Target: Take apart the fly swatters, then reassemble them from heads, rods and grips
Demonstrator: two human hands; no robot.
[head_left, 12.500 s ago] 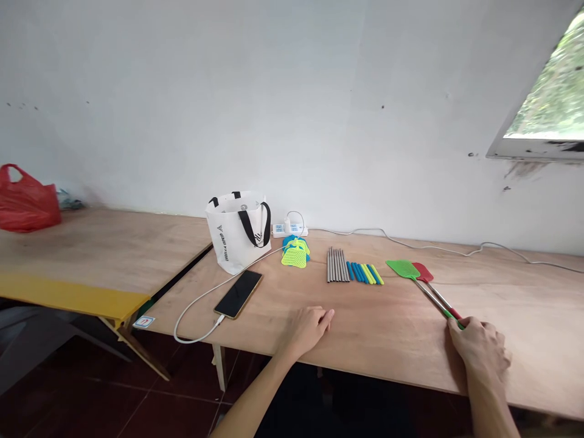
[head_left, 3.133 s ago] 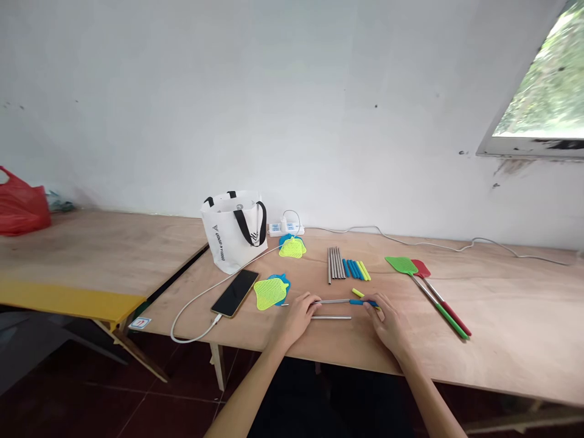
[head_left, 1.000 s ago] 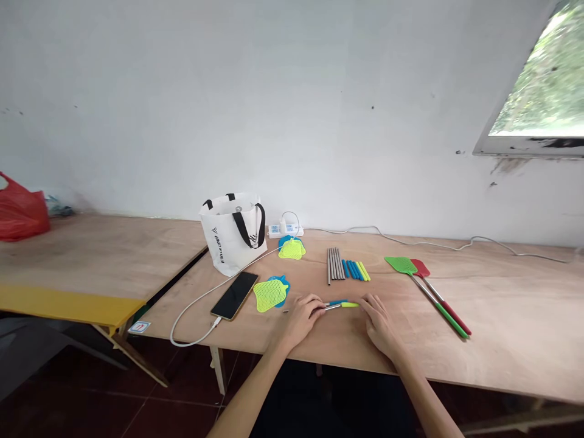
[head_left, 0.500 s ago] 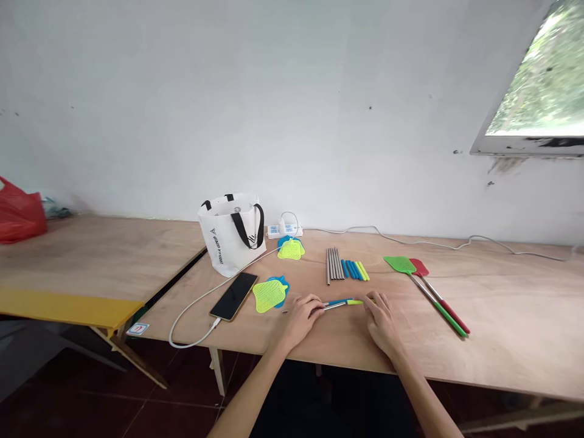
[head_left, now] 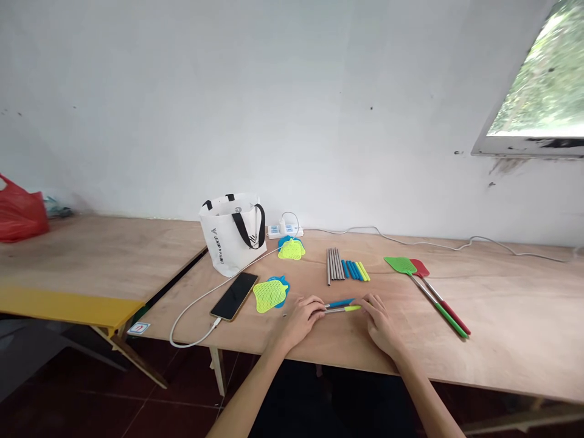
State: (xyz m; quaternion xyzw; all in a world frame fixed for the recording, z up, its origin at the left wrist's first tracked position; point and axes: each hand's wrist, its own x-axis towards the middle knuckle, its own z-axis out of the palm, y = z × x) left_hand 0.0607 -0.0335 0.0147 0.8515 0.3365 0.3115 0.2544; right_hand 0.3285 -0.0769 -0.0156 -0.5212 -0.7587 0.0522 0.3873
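Two thin metal tubes with coloured handles lie side by side near the table's front edge, between my hands. One carries a blue handle (head_left: 340,302), the other a yellow-green handle (head_left: 353,308). My left hand (head_left: 300,321) is closed over the metal lengths and hides most of them. The fingertips of my right hand (head_left: 379,322) close on the right end of the blue handle, with the yellow-green one just below them. Behind lie a row of bare metal tubes (head_left: 335,264) and several loose blue and yellow-green handles (head_left: 354,270).
Yellow-green swatter heads (head_left: 270,295) over blue ones lie at left, with another pile (head_left: 291,249) farther back. A phone (head_left: 235,296) on a white cable, a white bag (head_left: 232,240) and a power strip (head_left: 285,230) stand left. Green (head_left: 439,305) and red (head_left: 449,309) flyswatters lie right.
My right fingers have shifted slightly left, from the yellow-green handle to the end of the blue one. The handles now show farther apart. My left hand has stayed in place.
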